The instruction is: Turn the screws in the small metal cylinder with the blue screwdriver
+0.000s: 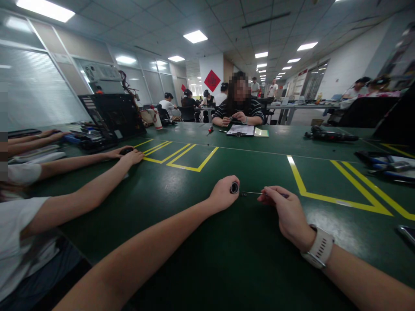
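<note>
Fingers of the left hand point(223, 194) are curled around a small black ring-shaped part point(234, 188), a little below the middle of the frame, with its round opening turned toward the right hand. The right hand point(285, 211), which wears a white watch point(319, 248) on the wrist, pinches the handle end of a thin metal tool point(251, 193) between thumb and fingers. The slim shaft lies level, and its tip comes just beside the ring-shaped part; whether they touch cannot be told. Both hands rest low over the green desk point(194, 224).

The ring-shaped part looks hard and light, and probably a little smooth, so a hold around its outer wall should suit it best. The thin tool seems stiff but slender, and may bend if pressed sideways; the thicker handle end is the safe place to grip.

At the left of the frame, the bare arms of a neighbouring person point(97, 172) reach over the desk toward a black open case point(112, 114). Yellow tape lines point(191, 157) mark the surface. Across the desk, above the middle, another person in a striped shirt point(238, 110) sits by some papers point(241, 129).
</note>
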Motion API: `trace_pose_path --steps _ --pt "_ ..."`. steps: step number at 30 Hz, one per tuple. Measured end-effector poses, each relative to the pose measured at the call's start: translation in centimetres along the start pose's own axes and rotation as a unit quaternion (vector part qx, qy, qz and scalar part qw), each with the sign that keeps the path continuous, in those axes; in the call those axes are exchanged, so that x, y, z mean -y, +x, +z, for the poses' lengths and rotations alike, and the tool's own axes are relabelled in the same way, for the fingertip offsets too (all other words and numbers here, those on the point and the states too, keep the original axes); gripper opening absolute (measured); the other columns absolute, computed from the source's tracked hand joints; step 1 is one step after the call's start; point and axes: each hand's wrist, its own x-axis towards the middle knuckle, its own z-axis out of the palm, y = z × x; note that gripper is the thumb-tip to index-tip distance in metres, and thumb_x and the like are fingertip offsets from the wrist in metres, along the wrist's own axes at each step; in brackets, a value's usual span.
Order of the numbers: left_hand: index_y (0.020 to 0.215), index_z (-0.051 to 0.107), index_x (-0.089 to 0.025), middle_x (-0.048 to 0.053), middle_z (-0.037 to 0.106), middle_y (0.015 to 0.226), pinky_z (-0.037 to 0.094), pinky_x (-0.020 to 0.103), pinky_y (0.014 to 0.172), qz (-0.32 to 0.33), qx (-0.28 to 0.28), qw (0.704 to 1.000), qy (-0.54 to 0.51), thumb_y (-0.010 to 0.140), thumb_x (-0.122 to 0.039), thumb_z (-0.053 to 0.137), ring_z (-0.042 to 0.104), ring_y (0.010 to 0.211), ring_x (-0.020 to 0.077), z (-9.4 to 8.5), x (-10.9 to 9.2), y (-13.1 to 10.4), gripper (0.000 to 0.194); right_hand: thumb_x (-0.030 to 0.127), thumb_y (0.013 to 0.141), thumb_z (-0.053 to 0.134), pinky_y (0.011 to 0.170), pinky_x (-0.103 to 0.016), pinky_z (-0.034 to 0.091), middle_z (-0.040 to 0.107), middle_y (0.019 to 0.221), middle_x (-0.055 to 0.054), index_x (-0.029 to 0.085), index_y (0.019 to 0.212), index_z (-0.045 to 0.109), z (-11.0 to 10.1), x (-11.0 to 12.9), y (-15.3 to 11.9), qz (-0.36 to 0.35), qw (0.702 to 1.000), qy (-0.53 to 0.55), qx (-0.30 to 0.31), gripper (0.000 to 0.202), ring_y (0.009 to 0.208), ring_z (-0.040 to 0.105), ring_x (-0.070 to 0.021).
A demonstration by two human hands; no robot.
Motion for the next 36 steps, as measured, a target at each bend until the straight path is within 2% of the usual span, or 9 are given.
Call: trace_pose_path --steps 7,13,18,22,25,31,34,36 --pt "0.082 0.058 -0.016 0.0 0.062 0.08 0.044 0.027 0.067 0.02 0.034 0.999 -0.024 0.073 -0.013 0.058 0.057 0.075 0.0142 0.0 -0.2 0.1 0.009 0.033 0.068 0.069 0.065 -0.035 0.044 0.065 0.065 -0.003 0.017 0.07 0.067 0.3 0.5 -0.3 0.006 1.0 -0.002 -0.002 0.016 0.064 0.059 -0.0187" --pt "0.082 0.058 -0.016 0.001 0.062 0.082 0.045 0.027 0.068 0.011 0.051 0.998 -0.035 0.074 -0.012 0.058 0.059 0.077 0.0143 0.0 -0.1 0.2 0.01 0.035 0.069 0.067 0.064 -0.034 0.045 0.063 0.063 -0.002 0.019 0.068 0.065 0.2 0.7 -0.4 -0.011 0.999 0.02 -0.039 0.015 0.063 0.058 -0.0177" --pt "0.084 0.057 -0.016 0.001 0.062 0.084 0.045 0.027 0.069 0.006 0.05 0.999 -0.02 0.073 -0.013 0.058 0.058 0.078 0.0146 -0.1 -0.2 0.2 0.011 0.038 0.07 0.067 0.065 -0.033 0.044 0.065 0.073 -0.002 0.02 0.078 0.065 0.3 0.7 -0.4 -0.028 0.998 -0.019 -0.051 0.02 0.072 0.059 -0.0188" --pt "0.082 0.056 -0.016 0.002 0.058 0.083 0.044 0.027 0.068 0.029 0.041 0.999 0.011 0.069 -0.02 0.062 0.055 0.078 0.0157 -0.2 -0.3 0.3 0.015 0.043 0.072 0.063 0.068 -0.034 0.045 0.067 0.086 -0.006 0.018 0.091 0.065 0.6 0.4 -0.2 -0.015 0.998 -0.062 -0.029 0.032 0.084 0.06 -0.0222" --pt "0.081 0.054 -0.016 0.002 0.055 0.084 0.044 0.028 0.068 0.045 0.056 0.997 0.026 0.068 -0.027 0.064 0.053 0.077 0.016 -0.2 -0.2 0.3 0.02 0.047 0.079 0.055 0.07 -0.036 0.047 0.066 0.094 -0.009 0.017 0.095 0.064 0.5 -0.1 -0.1 -0.04 0.991 -0.13 0.013 0.035 0.088 0.06 -0.023" --pt "0.084 0.054 -0.016 0.005 0.054 0.088 0.045 0.031 0.075 0.069 0.084 0.993 0.036 0.074 -0.031 0.059 0.052 0.082 0.0179 -0.2 -0.4 0.4 0.019 0.041 0.083 0.05 0.069 -0.035 0.046 0.063 0.093 -0.006 0.019 0.094 0.062 0.3 -0.3 0.1 -0.1 0.964 -0.243 0.044 0.027 0.083 0.058 -0.0218" --pt "0.091 0.054 -0.016 0.006 0.054 0.093 0.044 0.035 0.08 0.063 0.068 0.996 0.022 0.079 -0.033 0.052 0.052 0.088 0.0197 -0.1 -0.3 0.5 0.02 0.037 0.086 0.044 0.07 -0.035 0.045 0.062 0.094 -0.006 0.02 0.096 0.058 0.7 0.2 0.0 -0.134 0.948 -0.282 0.061 0.024 0.085 0.057 -0.0213" --pt "0.096 0.053 -0.016 0.006 0.054 0.096 0.043 0.036 0.084 0.062 0.036 0.997 0.004 0.082 -0.034 0.049 0.051 0.092 0.0205 0.0 -0.1 0.5 0.023 0.034 0.088 0.039 0.071 -0.035 0.045 0.061 0.094 -0.006 0.021 0.098 0.056 1.1 0.4 -0.2 -0.155 0.935 -0.309 0.078 0.023 0.084 0.057 -0.0206"
